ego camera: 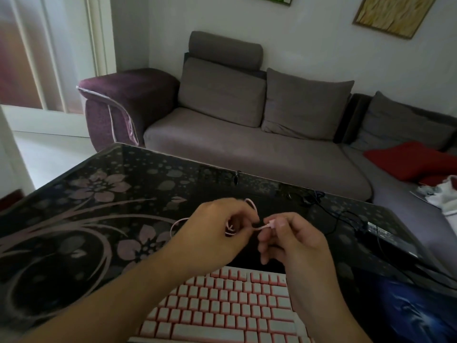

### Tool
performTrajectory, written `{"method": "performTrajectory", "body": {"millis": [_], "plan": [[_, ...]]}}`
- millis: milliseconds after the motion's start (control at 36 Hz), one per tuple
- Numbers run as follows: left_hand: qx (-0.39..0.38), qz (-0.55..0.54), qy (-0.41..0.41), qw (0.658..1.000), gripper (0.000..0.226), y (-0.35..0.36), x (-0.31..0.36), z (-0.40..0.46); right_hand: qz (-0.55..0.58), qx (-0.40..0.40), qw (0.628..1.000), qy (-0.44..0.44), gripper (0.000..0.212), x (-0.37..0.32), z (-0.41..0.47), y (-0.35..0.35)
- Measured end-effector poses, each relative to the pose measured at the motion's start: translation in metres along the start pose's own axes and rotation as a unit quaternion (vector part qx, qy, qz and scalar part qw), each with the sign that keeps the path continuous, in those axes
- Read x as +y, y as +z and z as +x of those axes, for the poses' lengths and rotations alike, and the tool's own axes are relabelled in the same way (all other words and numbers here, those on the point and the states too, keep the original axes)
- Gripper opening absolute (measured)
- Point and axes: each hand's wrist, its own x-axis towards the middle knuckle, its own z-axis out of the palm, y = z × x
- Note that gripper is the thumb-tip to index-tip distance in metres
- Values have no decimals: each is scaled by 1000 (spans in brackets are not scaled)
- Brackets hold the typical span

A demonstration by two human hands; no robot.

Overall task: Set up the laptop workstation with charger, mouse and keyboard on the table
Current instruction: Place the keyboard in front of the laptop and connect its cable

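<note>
Head view. Both hands are raised above the table [74,199], which has a dark glossy top with a pale floral pattern.

The left hand [217,226] has its fingers curled around loose loops of a thin pink cable [176,222]. One loop shows above the knuckles, another curves out to the left of the hand, and a few turns are visible inside the curled fingers.

The right hand [294,240] sits just beside the left hand, apart from it. Thumb and forefinger pinch the cable's pale connector end [270,224]; the remaining fingers are folded under. A short run of cable spans the gap between the two hands.

The keyboard [227,305], with white keys on a pink base, lies on the table below both hands, under the wrists and forearms.

To the right of the right hand, a black charger brick [388,240] rests on the table with a black cord [333,214] trailing from it toward the far table edge. Below the brick, at the lower right of the right forearm, lies a mouse pad [408,310] with a blue graphic.

Beyond the hands stands a grey sofa [247,144] with a purple armrest; a red cushion [410,162] lies on its right section.
</note>
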Motion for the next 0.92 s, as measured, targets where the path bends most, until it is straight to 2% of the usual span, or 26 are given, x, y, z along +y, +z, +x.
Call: {"method": "performTrajectory", "body": {"millis": [56, 111, 167, 250, 333, 361, 417, 444, 528, 583, 611, 667, 722, 806, 917], "plan": [[-20, 6, -29, 999, 52, -4, -12, 3, 9, 4, 1000, -14, 37, 1, 0, -4], [-78, 44, -61, 994, 77, -5, -23, 4, 48, -12, 999, -15, 39, 0, 0, -8], [-98, 82, -87, 988, 88, -2, -31, 4, 134, -46, 990, 6, 39, -1, 1, -13], [-74, 61, -142, 985, 81, 7, -39, 8, 248, -96, 963, 48, 35, -1, 2, -21], [-113, -14, -195, 974, 84, 11, -40, 11, 282, -119, 950, 65, 29, -1, 3, -28], [-141, -53, -201, 968, 73, 11, -38, 12, 287, -117, 948, 67, 28, 0, 4, -30], [-202, -142, -214, 945, 35, 8, -29, 13, 297, -111, 946, 67, 27, 0, 5, -33], [-220, -180, -227, 932, 25, 5, -25, 14, 300, -106, 946, 65, 28, 0, 6, -34], [-230, -205, -254, 917, 35, 2, -20, 17, 300, -81, 949, 62, 31, 2, 10, -38], [-238, -220, -282, 903, 51, 3, -23, 17, 299, -54, 951, 64, 31, 3, 12, -41], [-240, -245, -304, 889, 58, 2, -26, 20, 302, -40, 950, 66, 31, 4, 14, -43], [-229, -313, -286, 876, 62, -2, -31, 21, 312, -15, 947, 73, 31, 7, 16, -46], [-222, -318, -241, 890, 52, -14, -27, 19, 322, 1, 943, 78, 31, 9, 18, -48], [-200, -238, -163, 936, 31, -28, -19, 13, 330, 11, 941, 80, 31, 11, 20, -49], [-177, -197, -137, 954, 31, -36, -17, 9, 339, 19, 938, 74, 29, 11, 22, -51]]}}
